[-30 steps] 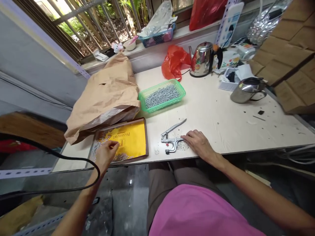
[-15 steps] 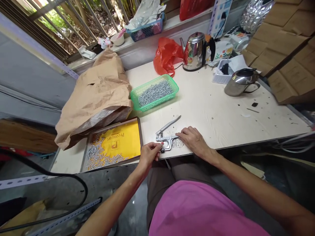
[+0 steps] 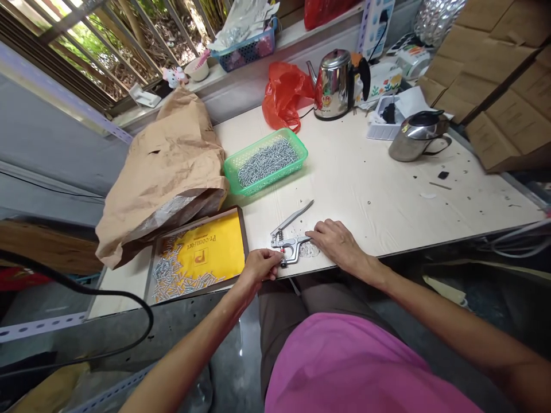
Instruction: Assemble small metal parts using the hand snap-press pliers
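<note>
Snap-fastener pliers lie at the near edge of the table, their upper handle raised apart from the lower one. My right hand grips the end of the lower handle, fingers curled over it. My left hand is pinched at the jaw, beside a small red part; whatever lies between its fingertips is too small to make out. To the left, a shallow brown-rimmed tray has a yellow printed sheet in it, with many small silver metal pins loose on top.
Behind the pliers stands a green plastic basket full of similar metal pieces. A large brown paper bag leans at the left. Farther back are a red plastic bag, a steel kettle and a steel jug; cardboard rises at right.
The view has shifted slightly. Both hands stay at the pliers in nearly the same pose, and the upper handle remains raised.
</note>
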`<state>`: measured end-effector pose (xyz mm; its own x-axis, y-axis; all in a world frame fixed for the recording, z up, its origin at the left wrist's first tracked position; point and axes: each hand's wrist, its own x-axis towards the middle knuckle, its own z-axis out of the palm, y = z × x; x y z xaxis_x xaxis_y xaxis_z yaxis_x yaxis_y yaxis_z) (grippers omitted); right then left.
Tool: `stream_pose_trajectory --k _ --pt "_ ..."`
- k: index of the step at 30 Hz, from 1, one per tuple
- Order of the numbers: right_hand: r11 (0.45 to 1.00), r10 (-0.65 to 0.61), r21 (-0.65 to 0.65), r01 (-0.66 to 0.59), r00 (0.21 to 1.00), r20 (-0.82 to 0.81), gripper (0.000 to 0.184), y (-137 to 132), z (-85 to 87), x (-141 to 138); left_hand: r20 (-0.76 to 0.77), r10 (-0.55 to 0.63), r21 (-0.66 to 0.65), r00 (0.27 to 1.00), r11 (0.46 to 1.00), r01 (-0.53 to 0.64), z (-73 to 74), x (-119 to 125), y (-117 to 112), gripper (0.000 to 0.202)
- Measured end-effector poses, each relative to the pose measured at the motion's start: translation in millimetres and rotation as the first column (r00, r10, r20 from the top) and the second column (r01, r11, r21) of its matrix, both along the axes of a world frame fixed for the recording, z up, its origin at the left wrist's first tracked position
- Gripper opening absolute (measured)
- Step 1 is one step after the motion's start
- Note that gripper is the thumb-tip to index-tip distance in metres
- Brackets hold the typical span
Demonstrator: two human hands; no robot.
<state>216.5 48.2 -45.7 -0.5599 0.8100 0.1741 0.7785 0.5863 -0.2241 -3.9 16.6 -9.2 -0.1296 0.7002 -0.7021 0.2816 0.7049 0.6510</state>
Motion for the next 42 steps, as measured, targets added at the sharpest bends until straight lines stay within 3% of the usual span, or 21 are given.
stream_pose_trajectory --k 3,6,12,16,19,24,31,37,42 --pt "0.998 0.030 -0.050 -0.028 0.998 0.049 0.018 9.7 12.8 -0.8 0.003 -0.029 -0.007 1.000 1.000 0.029 0.3 -0.7 -1.2 0.032" --pt "1.000 0.027 -0.018 -0.026 0.997 0.077 0.021 30.5 19.1 -5.7 0.013 -0.056 -0.009 0.998 0.998 0.056 1.1 -0.5 -4.0 0.035" --pt "0.979 0.186 0.048 -0.197 0.966 0.177 0.020 72.6 10.6 -20.1 0.031 -0.058 -0.026 0.998 0.998 0.059 3.7 2.8 -9.5 0.037" --pt "0.949 0.296 0.040 -0.313 0.927 0.231 0.019 84.6 8.1 -23.9 0.044 -0.075 -0.054 0.996 0.996 0.078 1.4 4.2 -12.4 0.040" --pt "0.945 0.310 0.029 -0.326 0.918 0.249 0.019 89.7 12.7 -25.5 0.048 -0.084 -0.077 0.995 0.993 0.087 0.8 5.3 -12.4 0.041" --pt "0.959 0.275 -0.007 -0.283 0.925 0.260 0.021 91.0 21.0 -26.0 0.052 -0.065 -0.129 0.997 0.989 0.071 3.4 7.3 -10.3 0.039" --pt "0.963 0.265 -0.013 -0.268 0.942 0.208 0.021 81.4 16.6 -14.3 0.043 -0.063 -0.120 0.997 0.990 0.068 1.2 7.6 -11.0 0.038" --pt "0.963 0.259 -0.111 -0.244 0.953 0.154 0.022 69.1 26.4 -3.6 0.037 -0.075 -0.112 0.996 0.991 0.079 -0.8 7.6 -10.9 0.037" --pt "0.938 0.324 -0.162 -0.305 0.941 0.102 0.043 55.9 34.8 11.1 0.015 -0.083 -0.126 0.996 0.988 0.085 2.9 10.2 -7.8 0.039"
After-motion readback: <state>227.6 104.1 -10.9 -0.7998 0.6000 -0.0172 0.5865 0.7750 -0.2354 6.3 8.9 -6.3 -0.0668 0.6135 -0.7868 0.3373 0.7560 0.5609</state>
